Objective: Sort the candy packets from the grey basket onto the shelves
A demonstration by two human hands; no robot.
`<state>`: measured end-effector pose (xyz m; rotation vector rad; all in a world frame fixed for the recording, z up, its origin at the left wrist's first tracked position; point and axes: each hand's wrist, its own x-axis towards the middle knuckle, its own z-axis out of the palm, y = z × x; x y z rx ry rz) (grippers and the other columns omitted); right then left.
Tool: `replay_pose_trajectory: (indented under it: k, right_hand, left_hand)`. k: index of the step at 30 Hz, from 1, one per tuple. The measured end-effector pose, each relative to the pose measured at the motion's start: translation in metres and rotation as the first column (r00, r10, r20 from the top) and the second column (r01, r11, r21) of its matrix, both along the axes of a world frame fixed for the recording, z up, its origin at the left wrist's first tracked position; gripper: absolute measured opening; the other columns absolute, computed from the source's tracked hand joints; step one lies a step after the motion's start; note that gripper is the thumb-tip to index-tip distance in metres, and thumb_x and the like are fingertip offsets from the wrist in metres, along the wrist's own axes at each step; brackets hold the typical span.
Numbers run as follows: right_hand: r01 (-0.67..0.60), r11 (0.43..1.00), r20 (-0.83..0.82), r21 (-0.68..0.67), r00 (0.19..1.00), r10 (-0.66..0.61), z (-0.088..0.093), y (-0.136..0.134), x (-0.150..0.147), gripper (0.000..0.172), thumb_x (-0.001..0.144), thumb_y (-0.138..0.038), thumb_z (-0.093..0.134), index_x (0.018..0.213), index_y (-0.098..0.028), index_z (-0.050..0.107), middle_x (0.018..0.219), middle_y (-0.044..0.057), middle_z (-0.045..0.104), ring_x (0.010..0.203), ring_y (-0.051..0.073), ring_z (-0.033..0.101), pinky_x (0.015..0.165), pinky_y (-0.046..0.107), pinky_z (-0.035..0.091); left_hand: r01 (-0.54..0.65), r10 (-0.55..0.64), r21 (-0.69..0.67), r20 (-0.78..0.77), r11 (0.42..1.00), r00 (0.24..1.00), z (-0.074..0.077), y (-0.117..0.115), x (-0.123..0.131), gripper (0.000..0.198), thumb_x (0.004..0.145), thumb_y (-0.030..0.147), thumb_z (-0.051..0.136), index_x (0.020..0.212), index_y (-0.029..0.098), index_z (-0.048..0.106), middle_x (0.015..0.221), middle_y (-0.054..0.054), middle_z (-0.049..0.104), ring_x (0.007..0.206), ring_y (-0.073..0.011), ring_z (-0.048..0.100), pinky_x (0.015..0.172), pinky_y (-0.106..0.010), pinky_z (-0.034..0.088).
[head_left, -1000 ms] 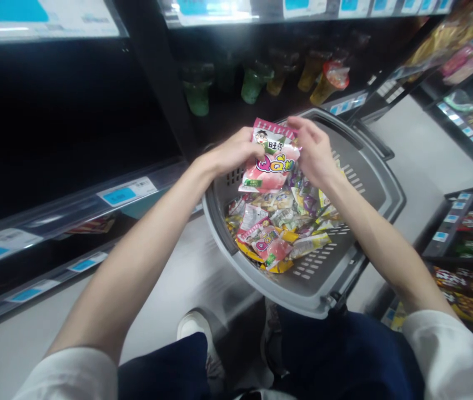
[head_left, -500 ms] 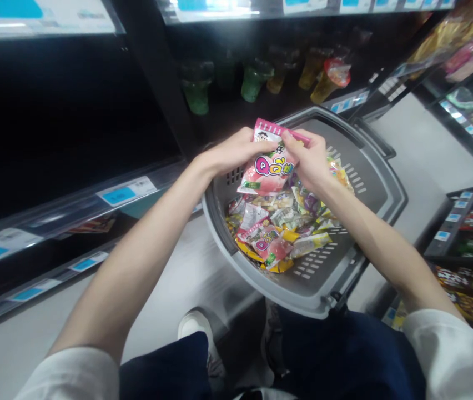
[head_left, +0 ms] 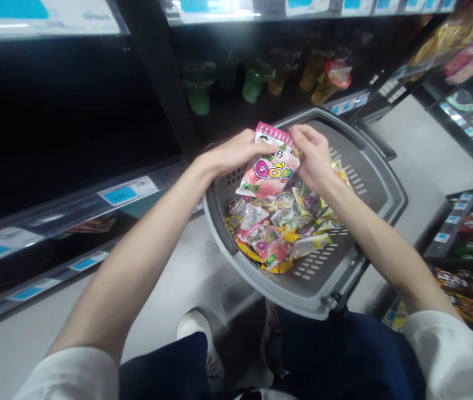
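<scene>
My left hand [head_left: 242, 149] holds a pink and white bag of gummy candy [head_left: 267, 169] by its left side, thumb across the front. With fingers pinched together, my right hand [head_left: 312, 153] is at the upper right corner of the same bag. The bag's printed front faces me, its pink top edge tilted down to the right. Below it is a grey shopping basket [head_left: 311, 303] with many small snack packets inside. A similar pink gummy bag [head_left: 267, 244] lies on top of that pile.
Dark shelves with price labels [head_left: 126, 190] run along the left. Green drink cups [head_left: 197, 89] and a red-lidded cup [head_left: 332, 80] stand on the shelf behind the basket. More packaged snacks [head_left: 469, 283] fill the right side. A white shoe [head_left: 195, 325] is on the floor below.
My right hand's fingers have slid from the middle of the bag's top edge out to its right corner. The bag has dipped slightly. The basket stays about where it was.
</scene>
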<state>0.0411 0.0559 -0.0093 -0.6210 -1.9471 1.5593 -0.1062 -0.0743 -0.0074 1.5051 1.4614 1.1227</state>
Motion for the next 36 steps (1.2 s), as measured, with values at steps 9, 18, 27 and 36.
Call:
replay_pose_trajectory:
  k: [9, 18, 27, 36]
  right_hand:
    - [-0.093, 0.995, 0.065, 0.023, 0.994, 0.091, -0.0025, 0.0061, 0.0013, 0.062, 0.070, -0.078, 0.069, 0.104, -0.027, 0.063, 0.099, 0.003, 0.066, 0.098, 0.022, 0.064, 0.073, 0.033, 0.055]
    - [-0.032, 0.999, -0.091, -0.018, 0.995, 0.030, -0.0020, 0.0051, 0.0012, 0.046, 0.069, -0.063, 0.080, 0.090, -0.025, 0.064, 0.093, 0.002, 0.066, 0.094, 0.020, 0.065, 0.080, 0.034, 0.057]
    - [-0.042, 0.998, 0.015, 0.036, 0.999, 0.042, -0.0032, 0.0067, 0.0019, 0.052, 0.073, -0.071, 0.072, 0.098, -0.027, 0.064, 0.099, 0.002, 0.067, 0.101, 0.021, 0.065, 0.077, 0.032, 0.056]
    - [-0.138, 0.987, -0.075, -0.085, 0.988, 0.132, 0.0014, 0.0038, -0.0004, 0.065, 0.076, -0.081, 0.061, 0.108, -0.024, 0.067, 0.107, 0.004, 0.071, 0.109, 0.025, 0.066, 0.088, 0.041, 0.057]
  left_hand:
    - [-0.031, 0.030, -0.001, -0.085, 1.000, 0.996, 0.0001, -0.0002, -0.0007, 0.052, 0.094, 0.049, 0.048, 0.131, 0.012, 0.056, 0.106, -0.014, 0.072, 0.098, -0.0275, 0.069, 0.087, -0.045, 0.058]
    - [-0.032, 0.032, -0.001, -0.084, 0.999, 0.996, -0.0032, 0.0009, -0.0025, 0.050, 0.095, 0.047, 0.048, 0.130, 0.013, 0.056, 0.104, -0.014, 0.071, 0.099, -0.0286, 0.068, 0.086, -0.047, 0.058]
    - [-0.019, 0.019, 0.004, -0.089, 1.000, 0.996, -0.0009, 0.0000, -0.0017, 0.049, 0.095, 0.046, 0.047, 0.129, 0.012, 0.057, 0.109, -0.014, 0.071, 0.101, -0.0285, 0.068, 0.087, -0.045, 0.058]
    - [-0.390, 0.294, 0.019, 0.623, 0.921, 0.725, -0.0074, 0.0043, 0.0024, 0.035, 0.083, 0.026, 0.071, 0.115, 0.012, 0.065, 0.108, -0.013, 0.072, 0.113, -0.0386, 0.067, 0.095, -0.053, 0.057]
